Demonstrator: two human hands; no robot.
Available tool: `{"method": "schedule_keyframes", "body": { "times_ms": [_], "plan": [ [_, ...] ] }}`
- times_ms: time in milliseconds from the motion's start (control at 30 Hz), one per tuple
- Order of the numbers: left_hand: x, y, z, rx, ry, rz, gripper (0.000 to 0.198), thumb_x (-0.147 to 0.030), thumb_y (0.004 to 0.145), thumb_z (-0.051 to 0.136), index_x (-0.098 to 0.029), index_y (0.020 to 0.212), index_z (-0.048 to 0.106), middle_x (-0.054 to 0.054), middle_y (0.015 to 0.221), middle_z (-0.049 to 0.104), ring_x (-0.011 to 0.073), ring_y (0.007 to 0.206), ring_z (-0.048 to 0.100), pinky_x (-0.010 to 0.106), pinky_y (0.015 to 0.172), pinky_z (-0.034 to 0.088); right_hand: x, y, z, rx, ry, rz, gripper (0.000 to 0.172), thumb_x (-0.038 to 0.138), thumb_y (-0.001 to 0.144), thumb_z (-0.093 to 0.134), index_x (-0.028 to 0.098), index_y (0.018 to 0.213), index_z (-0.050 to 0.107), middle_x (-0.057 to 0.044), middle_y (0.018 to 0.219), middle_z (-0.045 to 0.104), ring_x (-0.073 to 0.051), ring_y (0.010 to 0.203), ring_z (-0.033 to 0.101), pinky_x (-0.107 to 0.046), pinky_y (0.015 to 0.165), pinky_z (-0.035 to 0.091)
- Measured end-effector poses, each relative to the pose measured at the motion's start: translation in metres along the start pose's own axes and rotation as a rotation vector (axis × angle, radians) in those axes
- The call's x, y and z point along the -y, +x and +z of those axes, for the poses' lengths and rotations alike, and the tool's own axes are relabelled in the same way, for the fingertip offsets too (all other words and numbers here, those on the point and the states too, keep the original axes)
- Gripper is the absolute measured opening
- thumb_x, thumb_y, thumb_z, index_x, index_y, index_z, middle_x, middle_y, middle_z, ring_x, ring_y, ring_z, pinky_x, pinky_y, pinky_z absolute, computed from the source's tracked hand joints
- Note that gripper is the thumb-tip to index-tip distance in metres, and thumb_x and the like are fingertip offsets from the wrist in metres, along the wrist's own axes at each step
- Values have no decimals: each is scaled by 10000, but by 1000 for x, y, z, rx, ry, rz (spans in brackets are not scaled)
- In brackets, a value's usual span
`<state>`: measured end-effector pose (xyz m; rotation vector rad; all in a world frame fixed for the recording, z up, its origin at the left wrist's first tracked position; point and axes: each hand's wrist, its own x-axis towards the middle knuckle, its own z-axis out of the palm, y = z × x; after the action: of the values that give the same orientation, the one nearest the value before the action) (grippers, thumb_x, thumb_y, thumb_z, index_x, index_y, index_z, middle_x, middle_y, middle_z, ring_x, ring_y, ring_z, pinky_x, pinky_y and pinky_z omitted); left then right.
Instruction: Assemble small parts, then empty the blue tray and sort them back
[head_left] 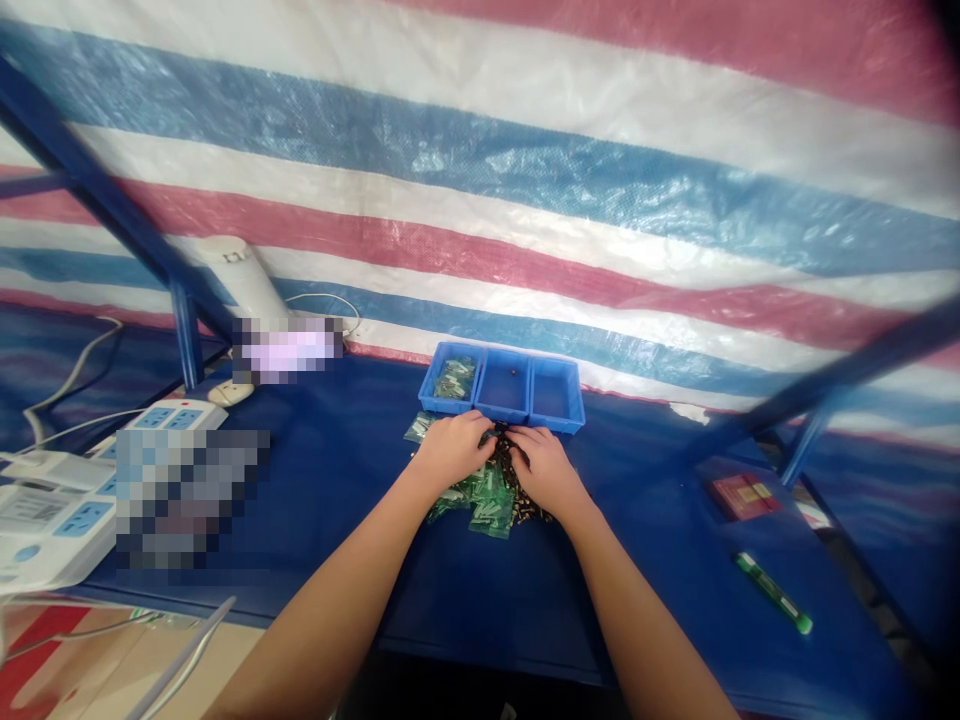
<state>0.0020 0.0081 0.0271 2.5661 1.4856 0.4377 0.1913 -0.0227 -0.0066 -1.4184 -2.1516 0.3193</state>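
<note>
A loose pile of small dark and brass-coloured screw-like pieces [529, 508] lies on the blue table, mixed with small green-tinted plastic packets [491, 505]. Over the left part of this pile is my left hand [454, 450], its fingers curled inward. My right hand [547, 468] faces it from the other side, fingertips bent down among the dark pieces. The fingertips of both hands nearly meet, and whatever they pinch is too small to make out. Just behind them stands a blue three-compartment tray [504, 412]. Packets [455, 378] fill its left compartment; a tiny dark piece sits in the middle one.
Power strips [169, 415] with cables crowd the left side, near a white cylindrical object [244, 280]. On the right lie a red box [742, 496] and a green tube-like item [772, 592]. Blue metal struts and a striped plastic sheet [480, 230] bound the table [337, 480].
</note>
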Motion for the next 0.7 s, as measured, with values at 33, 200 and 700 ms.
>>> {"method": "schedule_keyframes", "body": {
  "times_ms": [33, 200, 700],
  "plan": [
    [0, 0, 0, 10, 4, 12, 242, -336, 904, 506, -217, 1005, 691, 70, 999, 693, 212, 841, 665, 271, 671, 465, 1, 0, -1, 7, -4, 3, 341, 186, 915, 468, 211, 1202, 651, -79, 1228, 658, -272, 1134, 546, -450, 991, 431],
    [1, 1, -1, 35, 50, 71, 265, -262, 941, 428, -222, 1022, 678, 58, 946, 690, 211, 826, 668, 287, 672, 467, 2, -1, -1, 9, -9, 20, 326, 207, 925, 475, 220, 1202, 647, -69, 1231, 655, -270, 1137, 541, -447, 989, 428],
    [1, -2, 1, 16, 121, -94, 382, -496, 862, 548, -185, 1062, 642, 107, 964, 687, 274, 836, 669, 314, 649, 469, 2, -2, 1, -28, 37, 13, 312, 206, 918, 489, 238, 1178, 658, -76, 1185, 671, -272, 1105, 563, -455, 958, 445]
  ]
}}
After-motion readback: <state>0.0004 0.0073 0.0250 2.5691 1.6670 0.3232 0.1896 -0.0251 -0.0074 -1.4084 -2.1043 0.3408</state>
